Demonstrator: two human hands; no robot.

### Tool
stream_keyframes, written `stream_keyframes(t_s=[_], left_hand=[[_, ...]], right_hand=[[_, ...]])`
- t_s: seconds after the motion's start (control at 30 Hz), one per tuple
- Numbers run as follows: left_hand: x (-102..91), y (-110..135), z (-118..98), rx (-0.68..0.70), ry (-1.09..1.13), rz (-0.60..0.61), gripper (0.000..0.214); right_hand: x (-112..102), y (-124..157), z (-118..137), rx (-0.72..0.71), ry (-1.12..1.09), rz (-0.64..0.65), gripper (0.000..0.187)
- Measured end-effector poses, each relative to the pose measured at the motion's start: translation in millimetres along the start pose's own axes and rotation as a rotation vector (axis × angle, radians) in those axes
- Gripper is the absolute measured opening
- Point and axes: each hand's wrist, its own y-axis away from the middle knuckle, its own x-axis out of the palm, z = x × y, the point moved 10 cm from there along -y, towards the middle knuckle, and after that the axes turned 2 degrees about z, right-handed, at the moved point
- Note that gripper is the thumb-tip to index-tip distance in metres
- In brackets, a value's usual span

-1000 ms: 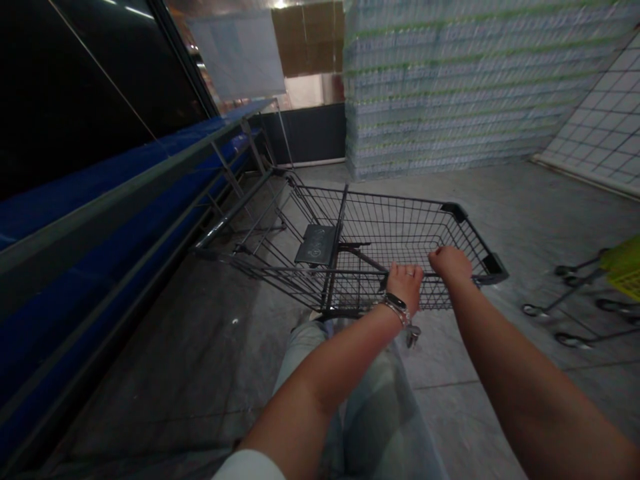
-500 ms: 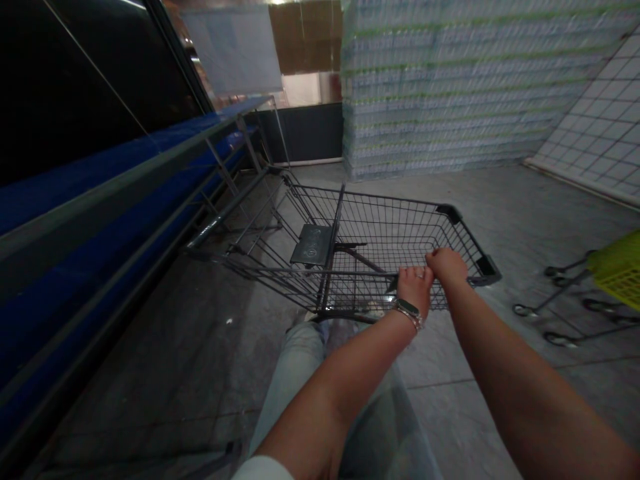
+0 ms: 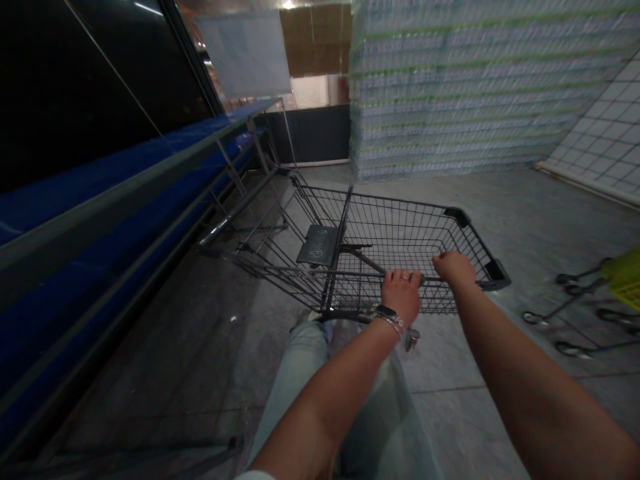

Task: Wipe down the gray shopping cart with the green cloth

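Note:
Both my hands rest on the near bar of an empty dark wire shopping cart (image 3: 400, 230). My left hand (image 3: 401, 297) is curled over the bar, with a ring on one finger and a watch and bracelets on the wrist. My right hand (image 3: 454, 269) grips the same bar a little to the right, its fingers hooked over the top. The cart's folding child seat (image 3: 317, 245) lies flat at the near end of the basket, and nothing shows inside.
A dark refrigerated display case with a blue edge (image 3: 100, 193) runs along the left. A tall stack of shrink-wrapped bottled water (image 3: 475, 87) stands ahead. A tiled wall (image 3: 605, 133) is at the right, and a yellow basket on a wheeled rack (image 3: 623, 283) is at the right edge.
The cart and my hands have shifted slightly in view as the camera sways. My left hand has moved a little left along the bar, and my grip on the bar is unchanged.

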Motion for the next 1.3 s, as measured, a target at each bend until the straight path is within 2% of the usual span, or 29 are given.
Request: stream_keyframes(t_s=[0.13, 0.43, 0.6, 0.7, 0.83, 0.93, 1.0, 1.03, 1.13, 1.17, 1.23, 1.3], left_hand=[[-17.8, 18, 35, -0.030, 0.000, -0.038, 0.047], [-69.0, 82, 148, -0.269, -0.091, -0.139, 0.047], [-96.5, 118, 192, -0.384, -0.175, -0.170, 0.046], [-111.3, 134, 211, -0.440, -0.219, -0.172, 0.044], [-139.0, 136, 228, -0.497, -0.235, -0.215, 0.031], [-156.6, 114, 238, -0.483, -0.233, -0.243, 0.032], [-154.3, 90, 243, -0.443, -0.243, -0.192, 0.038], [-146.3, 78, 246, -0.439, -0.253, -0.123, 0.043], [-108.7, 57, 260, -0.519, -0.286, 0.138, 0.060], [-98.7, 54, 261, -0.550, -0.294, 0.186, 0.064], [-86.8, 50, 255, -0.573, -0.303, 0.193, 0.067], [-77.6, 43, 239, -0.537, -0.288, 0.176, 0.067]], right_hand=[[1, -1, -1, -0.008, -0.008, -0.006, 0.041], [-3, 3, 1, -0.002, -0.010, -0.013, 0.041], [-4, 3, 2, -0.010, -0.017, -0.014, 0.044], [-2, 1, 0, -0.001, -0.026, -0.014, 0.042], [-1, -3, -2, 0.018, -0.045, -0.021, 0.042], [1, -7, -4, 0.024, -0.048, -0.012, 0.042], [2, -9, -4, 0.020, -0.037, -0.004, 0.041], [2, -9, -4, 0.015, -0.032, -0.004, 0.042], [1, -9, -2, 0.000, -0.021, -0.009, 0.042], [1, -8, -2, 0.002, -0.019, -0.009, 0.042], [1, -5, -1, 0.011, -0.014, -0.001, 0.041], [1, -2, 1, 0.015, -0.010, 0.006, 0.041]])
